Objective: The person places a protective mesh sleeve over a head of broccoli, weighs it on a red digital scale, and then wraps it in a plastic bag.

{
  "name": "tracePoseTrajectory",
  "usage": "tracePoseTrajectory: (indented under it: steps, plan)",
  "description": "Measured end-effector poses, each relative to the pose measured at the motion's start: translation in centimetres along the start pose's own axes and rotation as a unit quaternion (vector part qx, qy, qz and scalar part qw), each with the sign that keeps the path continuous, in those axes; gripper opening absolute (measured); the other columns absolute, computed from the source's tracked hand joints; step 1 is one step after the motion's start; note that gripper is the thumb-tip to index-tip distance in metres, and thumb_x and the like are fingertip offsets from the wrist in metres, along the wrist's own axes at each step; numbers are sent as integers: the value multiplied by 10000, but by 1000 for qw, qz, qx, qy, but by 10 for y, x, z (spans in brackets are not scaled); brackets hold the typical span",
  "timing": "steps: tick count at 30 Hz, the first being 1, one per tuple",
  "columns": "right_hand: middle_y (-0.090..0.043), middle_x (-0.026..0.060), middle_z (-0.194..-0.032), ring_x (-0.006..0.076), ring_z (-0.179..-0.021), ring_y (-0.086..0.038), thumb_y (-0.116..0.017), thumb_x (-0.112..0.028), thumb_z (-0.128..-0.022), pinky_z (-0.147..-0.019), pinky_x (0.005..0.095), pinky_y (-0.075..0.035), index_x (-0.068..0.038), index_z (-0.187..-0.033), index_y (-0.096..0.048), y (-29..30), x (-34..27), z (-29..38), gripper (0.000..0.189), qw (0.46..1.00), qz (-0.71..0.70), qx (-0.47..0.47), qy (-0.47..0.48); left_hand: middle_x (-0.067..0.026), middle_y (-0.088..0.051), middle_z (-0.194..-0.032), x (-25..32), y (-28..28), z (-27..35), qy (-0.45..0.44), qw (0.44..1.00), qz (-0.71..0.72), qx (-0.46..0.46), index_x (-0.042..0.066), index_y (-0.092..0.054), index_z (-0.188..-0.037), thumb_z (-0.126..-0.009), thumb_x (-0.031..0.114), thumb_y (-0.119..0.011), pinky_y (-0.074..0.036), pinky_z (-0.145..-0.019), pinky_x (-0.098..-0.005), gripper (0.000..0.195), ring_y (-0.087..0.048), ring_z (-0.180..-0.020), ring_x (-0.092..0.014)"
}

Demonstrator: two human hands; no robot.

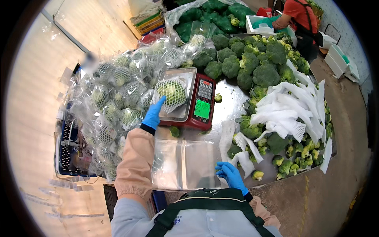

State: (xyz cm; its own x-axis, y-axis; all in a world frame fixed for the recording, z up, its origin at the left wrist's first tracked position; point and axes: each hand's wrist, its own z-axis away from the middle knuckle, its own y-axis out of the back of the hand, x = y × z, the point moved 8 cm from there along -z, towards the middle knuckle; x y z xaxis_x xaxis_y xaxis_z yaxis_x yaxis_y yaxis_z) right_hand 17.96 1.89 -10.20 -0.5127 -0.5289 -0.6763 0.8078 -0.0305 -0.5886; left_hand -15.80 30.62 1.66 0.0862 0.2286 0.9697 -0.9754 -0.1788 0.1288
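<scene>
My left hand (154,113), in a blue glove, touches the near left side of a broccoli head in a white foam net (171,94). That head lies on the steel pan (189,77) of a red digital scale (202,102), whose green display is lit. My right hand (231,175), gloved too, hovers at the table's near edge with its fingers curled; a small green piece shows at its fingertips. Clear plastic bags (197,164) lie flat between my hands. White foam net sleeves (284,109) are heaped on loose broccoli at the right.
Bagged, netted broccoli (121,75) piles up at the left. Bare broccoli heads (265,75) cover the far right of the steel table (229,96), with small florets (285,166) nearer. Beyond are green net sacks (213,17), a white foam box (251,24) and a co-worker (300,20).
</scene>
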Motion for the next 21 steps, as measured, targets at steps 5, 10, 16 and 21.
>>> tracePoseTrajectory:
  steps: [5, 10, 16, 21]
  plan:
    - [-675, 94, -1124, 117, -865, -654, -517, -189, -1020, -779, 252, -537, -17, -1261, -588, 21, -9, 10, 305, 1000, 3, -14, -2, -226, -542, -1335, 5, 22, -29, 47, 844, -422, 327, -18, -570, -1279, -693, 612, -786, -411, -1016, -464, 887, -507, -1228, -356]
    - [-677, 99, -1132, 128, -877, -658, -500, -189, -1028, -784, 268, -531, -16, -1264, -581, 49, -16, 6, 303, 1000, -4, -3, 17, -264, -472, -1272, 44, -39, -40, -179, 786, -494, 325, -64, -455, -1270, -712, 397, -773, -306, -1075, -512, 791, -435, -1184, -429]
    - [-683, 102, -1121, 139, -861, -667, -530, -199, -1014, -771, 278, -536, -30, -1253, -587, 49, -11, 0, 298, 999, -25, 32, -6, -306, -340, -1464, 7, -3, -53, -143, 907, -238, 317, -144, -133, -1474, -577, 365, -920, -250, -1173, -408, 1298, -330, -1373, -404]
    - [-692, 94, -1090, 139, -860, -664, -541, -197, -1007, -773, 275, -533, -27, -1230, -600, 31, -8, -4, 287, 996, 5, 79, -35, -174, -528, -1323, -11, 18, -53, -158, 976, 48, 139, -57, -333, -1401, -653, 143, -904, -476, -983, -361, 962, -556, -1163, -267]
